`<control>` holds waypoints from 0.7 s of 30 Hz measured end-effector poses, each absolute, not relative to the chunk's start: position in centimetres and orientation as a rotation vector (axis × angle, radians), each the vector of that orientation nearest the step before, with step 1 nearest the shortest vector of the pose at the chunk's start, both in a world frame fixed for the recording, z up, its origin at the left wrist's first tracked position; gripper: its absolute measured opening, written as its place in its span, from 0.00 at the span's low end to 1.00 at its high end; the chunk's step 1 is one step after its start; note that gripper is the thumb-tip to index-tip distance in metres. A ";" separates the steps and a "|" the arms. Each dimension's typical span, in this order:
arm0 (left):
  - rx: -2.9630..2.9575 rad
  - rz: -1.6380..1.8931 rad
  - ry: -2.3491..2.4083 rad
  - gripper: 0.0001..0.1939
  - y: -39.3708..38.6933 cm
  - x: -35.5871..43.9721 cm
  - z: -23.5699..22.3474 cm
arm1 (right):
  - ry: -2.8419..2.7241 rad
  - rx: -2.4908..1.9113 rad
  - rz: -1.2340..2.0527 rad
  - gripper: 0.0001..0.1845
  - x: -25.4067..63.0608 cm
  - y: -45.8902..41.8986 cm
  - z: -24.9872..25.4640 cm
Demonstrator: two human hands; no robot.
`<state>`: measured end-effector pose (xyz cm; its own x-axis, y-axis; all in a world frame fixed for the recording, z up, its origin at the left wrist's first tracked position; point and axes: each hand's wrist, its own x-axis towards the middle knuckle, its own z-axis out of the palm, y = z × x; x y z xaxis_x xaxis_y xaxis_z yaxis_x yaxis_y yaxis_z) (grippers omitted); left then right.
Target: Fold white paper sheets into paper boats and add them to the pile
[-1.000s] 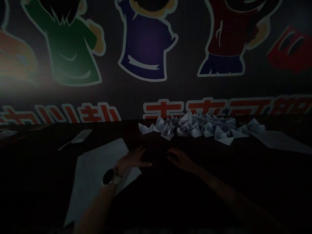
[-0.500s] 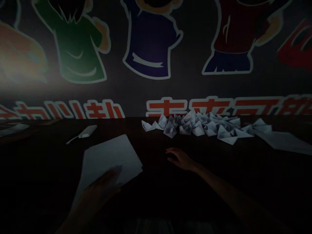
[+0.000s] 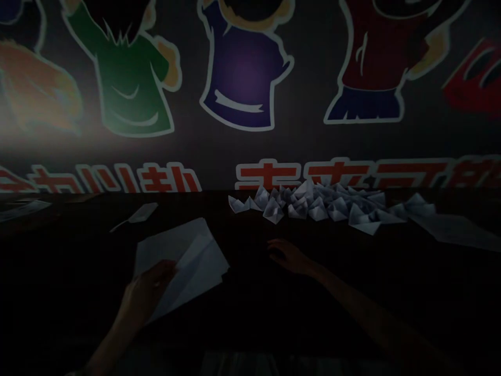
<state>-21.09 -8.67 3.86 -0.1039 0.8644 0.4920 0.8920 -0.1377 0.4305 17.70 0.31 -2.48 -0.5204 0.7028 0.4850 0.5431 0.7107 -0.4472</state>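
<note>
Left grip pinches a sheet of paper

The left grip (image 3: 151,287) is nearly closed, thumb and fingertips together on the raised edge of a sheet (image 3: 191,253). Half a second ago that grip lay spread over the paper stack (image 3: 205,277); a second ago it reached past the stack's right edge. The sheet now bends up beside the fingers, while the rest of the stack lies beneath and just right of the grip, on the dark table (image 3: 250,308).

The right grip (image 3: 289,256) has hardly changed: it rests on the table, fingers loosely curled and half open, holding nothing visible. Beyond it the pile of paper boats (image 3: 317,203) sits as before, with a loose paper (image 3: 462,231) farther right. A small white object (image 3: 144,212) lies beyond the left grip.
</note>
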 end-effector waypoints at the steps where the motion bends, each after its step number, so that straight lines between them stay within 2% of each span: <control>1: -2.043 -1.032 -2.032 0.13 -9.0 -20.6 4.4 | -2.246 -0.940 0.323 0.15 17.7 0.3 -2.5; 4: -2.026 -0.915 -1.856 0.14 -10.0 -18.1 5.8 | -2.201 -0.908 0.387 0.19 17.3 0.0 -2.2; 8: -2.349 -0.767 -1.308 0.16 -11.0 -12.4 6.8 | -2.085 -0.819 0.629 0.40 16.7 -0.7 -1.8; 10: -2.409 -0.766 -1.016 0.15 -11.1 -9.5 6.7 | -2.056 -0.733 0.744 0.46 16.4 -0.8 -1.8; 13: -2.389 -0.800 -0.755 0.14 -10.5 -6.3 6.2 | -2.034 -0.626 0.771 0.40 16.4 -0.2 -2.1; 17: -2.301 -0.855 -0.654 0.13 -8.9 -4.6 6.3 | -1.825 -0.710 0.645 0.21 17.5 1.7 -2.3; 21: -2.129 -1.005 -0.639 0.14 -7.3 -4.3 6.9 | -1.598 -0.886 0.678 0.17 19.2 2.9 -1.6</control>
